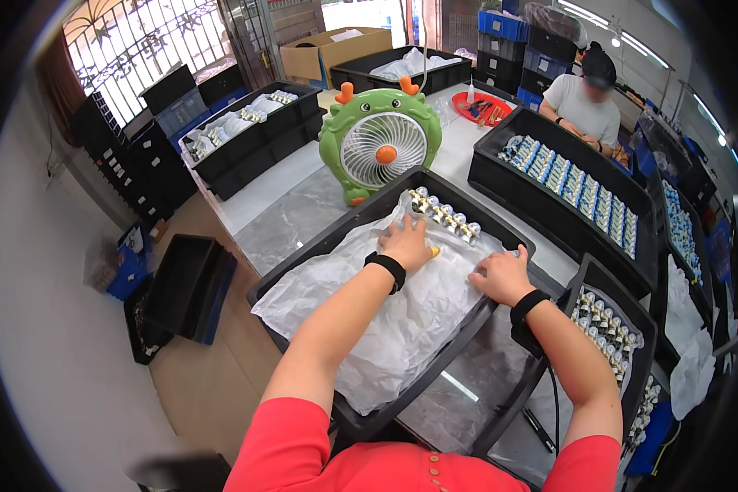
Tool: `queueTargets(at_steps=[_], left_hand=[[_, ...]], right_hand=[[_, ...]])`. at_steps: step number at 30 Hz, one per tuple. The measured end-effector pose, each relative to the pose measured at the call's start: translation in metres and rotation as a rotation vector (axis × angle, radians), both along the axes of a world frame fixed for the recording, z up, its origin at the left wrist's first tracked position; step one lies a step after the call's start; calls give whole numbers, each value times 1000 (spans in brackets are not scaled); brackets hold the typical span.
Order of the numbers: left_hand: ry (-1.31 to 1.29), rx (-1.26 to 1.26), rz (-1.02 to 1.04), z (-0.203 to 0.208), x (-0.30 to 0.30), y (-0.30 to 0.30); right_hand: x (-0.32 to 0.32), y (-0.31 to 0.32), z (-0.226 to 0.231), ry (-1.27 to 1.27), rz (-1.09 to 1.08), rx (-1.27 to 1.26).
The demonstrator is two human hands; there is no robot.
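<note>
My left hand (407, 243), with a black wristband and something yellow on the thumb, lies with spread fingers on crumpled white lining paper (377, 336). The paper covers most of a black tray (358, 426). Just beyond those fingertips, a double row of small clear-domed parts with metallic bases (444, 215) sits along the tray's far side. My right hand (503, 273), also banded in black, rests at the tray's right side by the paper's edge. Its thumb and fingers are apart, and nothing shows in it.
A green cartoon-shaped fan (381, 148) stands behind the tray. Black crates of similar parts (570, 193) and a smaller tray (611, 328) are on the right. A red dish of tools (481, 108) lies farther back. A co-worker (584, 111) sits at the far right.
</note>
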State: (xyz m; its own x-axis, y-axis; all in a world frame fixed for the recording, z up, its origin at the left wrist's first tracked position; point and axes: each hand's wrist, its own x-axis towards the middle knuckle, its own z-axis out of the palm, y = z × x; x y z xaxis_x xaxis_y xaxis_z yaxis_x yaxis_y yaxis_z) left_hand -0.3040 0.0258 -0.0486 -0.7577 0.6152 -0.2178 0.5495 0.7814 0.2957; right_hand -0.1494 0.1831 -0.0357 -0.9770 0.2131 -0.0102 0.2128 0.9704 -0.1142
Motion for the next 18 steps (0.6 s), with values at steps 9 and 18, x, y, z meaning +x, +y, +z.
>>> queueTargets(at_steps=[9,18], left_hand=[[8,-24,-11,0,3,2],[133,-75,-101,-1,2,4]], right_hand=[[1,3,-4,30,-8,10],[0,3,-1,-10,5,42]])
